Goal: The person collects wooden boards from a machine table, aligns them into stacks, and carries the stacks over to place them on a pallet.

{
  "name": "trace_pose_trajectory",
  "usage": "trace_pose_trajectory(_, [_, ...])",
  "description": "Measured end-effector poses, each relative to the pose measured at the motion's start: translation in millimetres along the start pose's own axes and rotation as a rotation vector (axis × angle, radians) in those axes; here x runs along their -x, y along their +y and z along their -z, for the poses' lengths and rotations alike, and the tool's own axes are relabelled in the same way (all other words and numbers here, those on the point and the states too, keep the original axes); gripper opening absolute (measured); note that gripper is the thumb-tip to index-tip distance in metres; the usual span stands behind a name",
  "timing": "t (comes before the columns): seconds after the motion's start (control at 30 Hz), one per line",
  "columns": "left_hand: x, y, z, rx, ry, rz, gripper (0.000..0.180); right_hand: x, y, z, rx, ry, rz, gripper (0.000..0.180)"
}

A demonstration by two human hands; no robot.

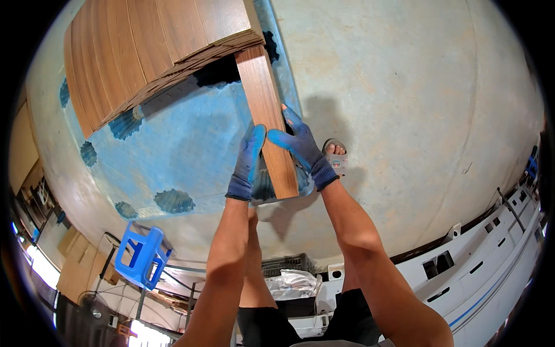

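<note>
A long narrow wooden plank [266, 115] lies over the blue plastic pallet [173, 150], its far end at the stack of thin wood sheets [144, 46]. My left hand [247, 162], in a blue glove, grips the plank's left edge. On the plank's right edge and top face sits my right hand [300, 147], also in a blue glove. Both hands hold the near half of the plank.
A blue plastic stool [141, 254] stands at the lower left. My sandalled foot [335, 153] rests on the concrete floor [416, 87] beside the pallet. A white machine body [485, 260] runs along the lower right. A dark crate and white bags [292, 277] lie near my legs.
</note>
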State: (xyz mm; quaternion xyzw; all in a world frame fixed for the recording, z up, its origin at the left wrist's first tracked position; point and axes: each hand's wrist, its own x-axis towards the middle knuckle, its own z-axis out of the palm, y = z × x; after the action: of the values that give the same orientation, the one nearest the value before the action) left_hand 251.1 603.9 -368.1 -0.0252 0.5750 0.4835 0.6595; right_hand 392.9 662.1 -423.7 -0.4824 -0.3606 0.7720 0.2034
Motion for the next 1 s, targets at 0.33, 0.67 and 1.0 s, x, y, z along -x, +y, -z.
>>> trace_pose_trajectory(0.33, [-1.5,7.4,-5.3,0.101,-0.037,0.032,0.054,-1.2,-18.8,-0.5,0.043,-0.009,-0.034,0.098])
trace_pose_trajectory(0.67, [-13.3,-7.1,-5.4,0.061,-0.011,-0.034,0.057,-8.3,-29.3,11.2,0.102,-0.046,-0.202,0.104])
trace_pose_trajectory(1.0, [-20.5,-19.4,-4.6,-0.077,0.016,-0.12,0.054,-10.9,-40.9,15.3,0.269,-0.069,-0.178,0.102])
